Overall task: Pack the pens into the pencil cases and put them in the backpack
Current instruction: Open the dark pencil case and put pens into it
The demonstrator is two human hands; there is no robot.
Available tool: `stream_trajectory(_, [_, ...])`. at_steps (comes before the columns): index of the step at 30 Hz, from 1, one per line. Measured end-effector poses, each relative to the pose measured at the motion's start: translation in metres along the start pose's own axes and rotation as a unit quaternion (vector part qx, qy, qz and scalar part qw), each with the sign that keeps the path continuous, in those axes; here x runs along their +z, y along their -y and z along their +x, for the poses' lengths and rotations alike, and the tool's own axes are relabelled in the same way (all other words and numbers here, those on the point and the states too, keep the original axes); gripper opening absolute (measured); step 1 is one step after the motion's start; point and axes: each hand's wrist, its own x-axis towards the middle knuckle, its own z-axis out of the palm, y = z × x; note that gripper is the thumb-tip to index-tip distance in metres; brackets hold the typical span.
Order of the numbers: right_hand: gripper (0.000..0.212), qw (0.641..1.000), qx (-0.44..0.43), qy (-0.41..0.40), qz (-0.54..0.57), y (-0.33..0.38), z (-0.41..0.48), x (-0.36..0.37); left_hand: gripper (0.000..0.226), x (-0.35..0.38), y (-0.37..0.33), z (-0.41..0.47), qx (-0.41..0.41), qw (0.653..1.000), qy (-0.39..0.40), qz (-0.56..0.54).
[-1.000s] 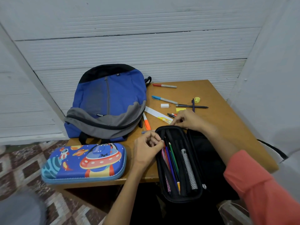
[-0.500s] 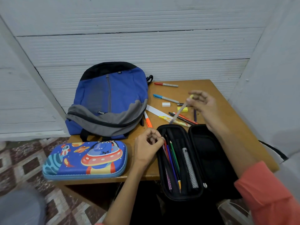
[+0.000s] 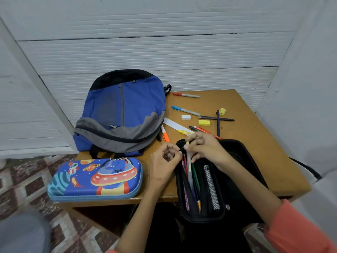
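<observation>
The open black pencil case (image 3: 200,214) overhung the table's (image 3: 255,143) near edge, holding colored pens and a mesh-patterned one. The left hand (image 3: 164,161) pinched its rim. The right hand (image 3: 206,148) pinched a pale pen (image 3: 189,170), its lower end among them. Leftward lay a closed space-print case (image 3: 94,178). Beyond lay loose pens (image 3: 186,110) and a backpack (image 3: 124,106) labeled PUMA.

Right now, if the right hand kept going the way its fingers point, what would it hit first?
Most likely the left hand, gripping the rim of the black pencil case just beside the right hand, which holds a pen. Depth is unclear, though.
</observation>
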Motion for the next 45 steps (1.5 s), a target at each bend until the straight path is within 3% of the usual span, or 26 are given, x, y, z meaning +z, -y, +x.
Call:
stream_trajectory(6, [0.022,0.995,0.023,0.014,-0.099,0.0,-0.006,0.005,0.019,0.0,0.0,0.0,0.002,1.0,0.008,0.005])
stream_trajectory(11, [0.039,0.985,0.021,0.006,-0.172,0.0,-0.01,0.01,0.019,-0.001,-0.001,0.0,0.009,1.0,0.009,0.008])
stream_trajectory(21, [0.035,0.991,0.004,0.0,-0.137,-0.004,-0.021,0.018,0.018,-0.001,-0.001,-0.002,0.04,0.998,0.023,0.03])
stream_trajectory(30, [0.029,0.977,-0.032,-0.046,-0.206,-0.009,-0.021,0.024,0.016,-0.001,-0.002,-0.003,0.054,0.997,0.026,0.05])
stream_trajectory(35, [0.029,0.983,-0.014,-0.044,-0.18,-0.008,-0.021,0.016,0.015,-0.001,-0.001,-0.003,0.061,0.997,0.027,0.05])
stream_trajectory(41, [0.031,0.927,-0.05,-0.069,-0.365,-0.006,-0.033,-0.002,0.015,0.0,0.003,-0.001,0.089,0.989,0.072,0.096])
stream_trajectory(45, [0.033,0.905,-0.045,-0.064,-0.417,-0.006,-0.037,0.002,0.018,-0.001,0.008,0.0,0.079,0.985,0.081,0.132])
